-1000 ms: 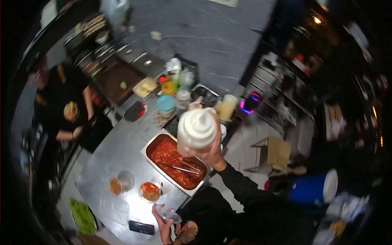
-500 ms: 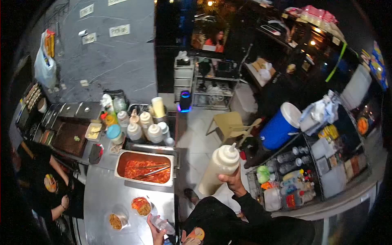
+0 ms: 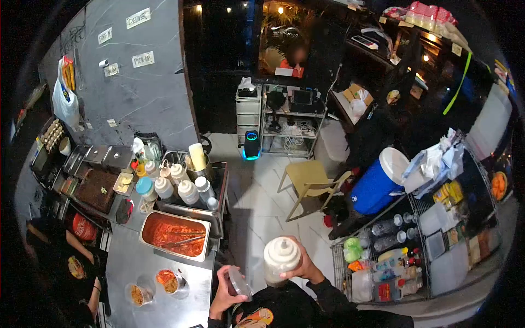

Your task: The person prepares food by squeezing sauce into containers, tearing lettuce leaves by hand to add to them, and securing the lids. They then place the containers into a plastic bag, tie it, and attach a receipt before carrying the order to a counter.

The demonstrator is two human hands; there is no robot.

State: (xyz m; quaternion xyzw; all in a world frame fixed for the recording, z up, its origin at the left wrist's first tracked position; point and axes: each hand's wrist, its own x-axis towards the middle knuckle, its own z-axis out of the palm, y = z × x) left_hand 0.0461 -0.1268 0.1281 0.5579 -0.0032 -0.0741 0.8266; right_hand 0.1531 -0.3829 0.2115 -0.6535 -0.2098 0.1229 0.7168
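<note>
My right hand (image 3: 306, 267) is wrapped around a white squeeze bottle (image 3: 281, 258) in front of my body, its capped top facing up toward me. To its left, my left hand (image 3: 225, 294) grips a clear round plastic lid (image 3: 239, 283) by its edge, tilted and apart from the bottle. Two clear cups stand on the steel table (image 3: 123, 268). One cup (image 3: 138, 295) shows brown food; the other cup (image 3: 168, 280) holds brown and red food. Behind them sits a metal pan (image 3: 205, 232) of red saucy food with tongs (image 3: 183, 240) lying in it.
Several squeeze bottles (image 3: 187, 191) are grouped behind the pan. A person (image 3: 74, 268) in black stands at the left. A beige chair (image 3: 306, 180), a blue drum (image 3: 377, 183) and a wire rack (image 3: 342, 268) with bottles and containers are to the right.
The squeeze bottle has come down and inward, from tilted to more upright. My left hand has risen beside it, carrying the lid off the table area. The view has shifted.
</note>
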